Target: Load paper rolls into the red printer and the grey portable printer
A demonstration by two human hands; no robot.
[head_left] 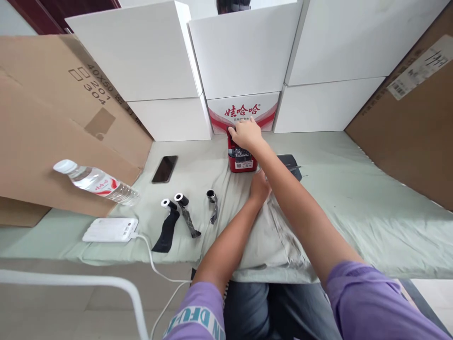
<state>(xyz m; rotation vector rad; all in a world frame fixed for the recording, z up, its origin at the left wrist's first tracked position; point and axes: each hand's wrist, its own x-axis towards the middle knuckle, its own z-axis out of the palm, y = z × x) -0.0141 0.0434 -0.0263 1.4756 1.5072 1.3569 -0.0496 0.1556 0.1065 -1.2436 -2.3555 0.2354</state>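
Red and probably stiff and light, the boxy device suits a side grip. My right hand clamps its top; my left hand's fingers I cannot read.

The device is red — the cloth pale green.

The phone lies left of the device, boxes stacked behind both.
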